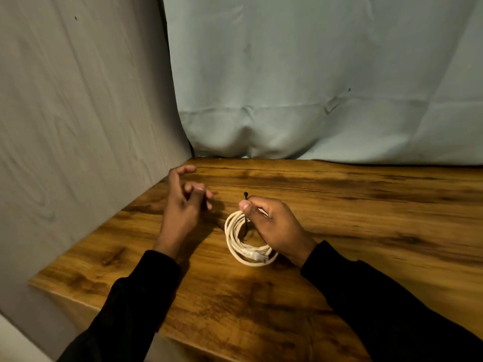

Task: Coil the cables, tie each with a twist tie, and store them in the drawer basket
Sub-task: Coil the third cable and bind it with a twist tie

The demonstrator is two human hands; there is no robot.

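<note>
One cable (241, 237) is in view, cream-coloured and already wound into a flat coil that lies on the surface (366, 205) near its middle, a plug showing at the near side of the loop. Judged from this, the coiling of this cable is done and the tying step is in hand. The right hand (271, 226) rests over the far right part of the coil, thumb and forefinger pinching a thin black tie (246, 210); the tie's upper end sticks up past the thumb, and its lower part runs down across the strands into the centre of the loop. Whether it already passes fully round the bundle cannot be told. The left hand (183, 205) hovers just left of the coil, clear of it, fingers loosely curled and holding nothing. The next move, in my judgement, calls for the left hand to take the free end of the tie so the two ends can be brought together and twisted tight while the coil is kept from springing open. No basket or drawer is in view, and no other cable. The surface is wood-grain brown, dimly lit, with a shadow cast by the arms. A pale grey panel (78, 100) stands along its left edge, and a creased light blue cloth (313, 74) hangs behind it.
</note>
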